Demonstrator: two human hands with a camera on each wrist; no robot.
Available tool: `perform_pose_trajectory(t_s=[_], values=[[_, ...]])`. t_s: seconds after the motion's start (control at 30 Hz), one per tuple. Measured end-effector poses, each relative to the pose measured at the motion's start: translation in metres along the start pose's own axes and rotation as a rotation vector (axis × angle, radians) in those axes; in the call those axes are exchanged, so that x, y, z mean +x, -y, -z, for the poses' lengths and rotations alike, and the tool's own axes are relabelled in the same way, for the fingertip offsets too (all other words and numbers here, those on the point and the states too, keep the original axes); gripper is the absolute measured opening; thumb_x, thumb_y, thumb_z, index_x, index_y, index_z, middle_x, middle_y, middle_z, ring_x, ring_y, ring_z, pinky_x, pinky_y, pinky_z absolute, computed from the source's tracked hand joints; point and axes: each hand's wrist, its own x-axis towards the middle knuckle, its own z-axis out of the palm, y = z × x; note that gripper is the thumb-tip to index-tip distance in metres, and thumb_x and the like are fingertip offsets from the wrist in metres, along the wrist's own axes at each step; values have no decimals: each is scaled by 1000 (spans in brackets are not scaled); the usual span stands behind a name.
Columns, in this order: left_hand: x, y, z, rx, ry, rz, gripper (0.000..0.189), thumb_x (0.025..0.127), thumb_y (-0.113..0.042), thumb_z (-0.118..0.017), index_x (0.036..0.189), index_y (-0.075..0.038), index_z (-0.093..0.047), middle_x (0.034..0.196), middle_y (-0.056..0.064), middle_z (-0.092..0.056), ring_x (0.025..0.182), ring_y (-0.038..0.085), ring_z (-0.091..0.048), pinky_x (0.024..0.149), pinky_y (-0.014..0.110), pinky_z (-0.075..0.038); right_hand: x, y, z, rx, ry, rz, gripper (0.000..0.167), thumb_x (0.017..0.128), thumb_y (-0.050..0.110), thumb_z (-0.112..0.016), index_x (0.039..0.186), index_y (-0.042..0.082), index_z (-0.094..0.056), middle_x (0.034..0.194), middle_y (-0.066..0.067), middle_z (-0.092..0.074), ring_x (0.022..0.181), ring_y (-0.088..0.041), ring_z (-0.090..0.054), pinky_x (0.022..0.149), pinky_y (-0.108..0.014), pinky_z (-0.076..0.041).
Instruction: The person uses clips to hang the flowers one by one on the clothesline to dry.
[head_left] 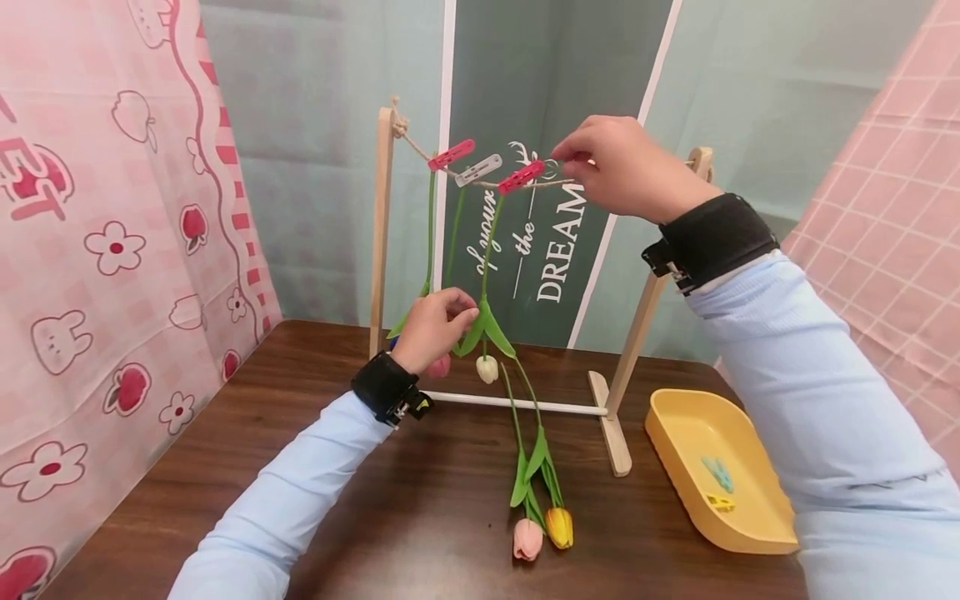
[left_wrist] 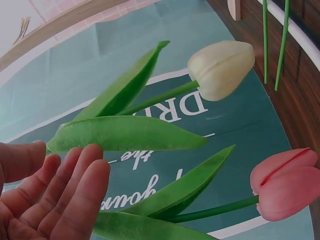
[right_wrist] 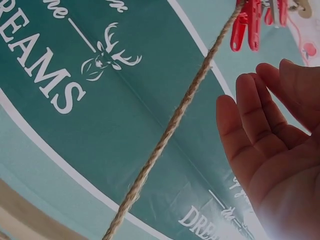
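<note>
A white tulip [head_left: 487,369] hangs head down by its stem from a red clothespin [head_left: 521,177] on the rope. My left hand [head_left: 437,327] pinches it at the leaf base with thumb and fingertips, as the left wrist view shows close up. Beside it hangs a pink tulip [left_wrist: 285,185], partly behind that hand in the head view. My right hand [head_left: 618,167] is just right of the red clothespin, beside the rope [right_wrist: 172,125], its fingers loosely bent with nothing between them. A white clothespin [head_left: 478,170] and another red clothespin [head_left: 452,155] grip stems farther left.
The rope spans a wooden frame [head_left: 381,233] with a white bottom bar [head_left: 517,405]. On the table [head_left: 420,517] lie a light pink tulip [head_left: 528,540] and a yellow tulip [head_left: 559,527]. A yellow tray [head_left: 678,483] at right holds blue and yellow clothespins.
</note>
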Motion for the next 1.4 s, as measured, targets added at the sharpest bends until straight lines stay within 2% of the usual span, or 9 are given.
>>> perform_pose_trajectory(t_s=[0.2, 0.43, 0.63, 0.73, 0.87, 1.0, 1.2, 1.4], values=[[-6, 2, 1, 9, 13, 15, 11, 96, -16, -63, 98, -6, -67, 79, 1, -67, 71, 15, -63, 65, 31, -50, -18, 2, -2, 5, -35, 25, 27, 98, 1, -50, 120, -8, -63, 111, -21, -60, 97, -32, -55, 86, -45, -46], [-12, 2, -1, 20, 28, 29, 9, 95, -17, -65, 95, -8, -67, 77, 3, -67, 66, 15, -61, 65, 30, -49, -37, -2, -14, 29, -102, 112, 21, 94, -5, -56, 112, -7, -66, 104, -20, -63, 85, -31, -60, 75, -44, -48], [-20, 3, -3, -55, 89, 93, 13, 97, -20, -62, 98, -7, -65, 78, 7, -66, 44, 22, -54, 44, 31, -47, -50, -7, -28, 54, -93, 133, 20, 92, -7, -59, 110, -6, -67, 101, -18, -63, 84, -31, -58, 74, -45, -47], [-23, 3, -3, -69, 102, 103, 13, 97, -20, -62, 99, -7, -65, 80, 6, -67, 53, 18, -58, 44, 32, -49, -57, -9, -35, 53, -83, 144, 21, 90, -9, -59, 109, -6, -68, 100, -17, -63, 84, -30, -58, 73, -44, -46], [-26, 3, -3, -48, 98, 76, 12, 97, -17, -62, 98, -6, -67, 85, 6, -70, 72, 14, -66, 56, 31, -52, -65, -12, -47, 69, -69, 147, 21, 89, -10, -60, 109, -6, -67, 98, -16, -63, 83, -28, -57, 71, -44, -47], [-32, 4, -4, -34, 99, 54, 10, 96, -15, -63, 96, -6, -68, 84, 5, -69, 74, 13, -66, 63, 30, -52, -73, -16, -64, 87, -63, 157, 20, 88, -11, -62, 107, -7, -67, 98, -16, -63, 82, -27, -58, 71, -42, -49], [-42, 5, -5, -51, 125, 65, 11, 96, -15, -64, 96, -5, -68, 81, 4, -68, 75, 18, -68, 62, 31, -52, -88, -19, -87, 130, -22, 154, 22, 88, -11, -62, 109, -7, -67, 98, -15, -63, 85, -26, -58, 73, -40, -50], [-49, 3, -7, -39, 129, 57, 9, 95, -17, -65, 94, -8, -68, 78, -2, -68, 70, 10, -66, 61, 30, -52, -103, -20, -105, 150, 6, 134, 23, 88, -10, -64, 110, -6, -67, 99, -13, -63, 87, -24, -59, 74, -39, -51]])
